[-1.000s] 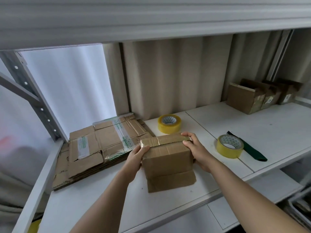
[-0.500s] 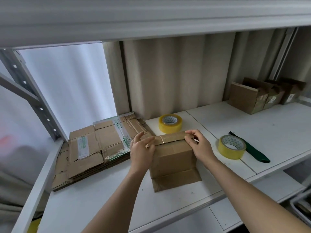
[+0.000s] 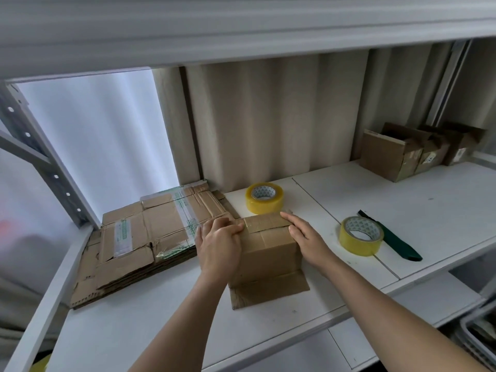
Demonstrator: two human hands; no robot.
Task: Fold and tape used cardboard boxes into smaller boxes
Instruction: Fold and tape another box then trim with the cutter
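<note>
**Both hands press the top of a small box on the shelf**

A small cardboard box stands on the white shelf, with one flap lying flat toward the person at its bottom. The box is between the two hands, so each hand holds one side of the top edge.

The left hand lies over the left top corner of the box. Its fingers are bent over the edge and press on the taped strip there, probably to make the tape stick and to keep the folded flap down. The right hand rests flat against the right top corner, fingers straight and together, and it seems to steady the box from the other side. The hands are apart, with the top of the box between them.

Two rolls of yellow tape are within reach: one just behind the box, the other to the right, beside a dark green tool. A pile of flattened cardboard lies to the left of the box, likely the material waiting to be folded. Some finished small boxes stand far to the right, at the back of the shelf.
</note>
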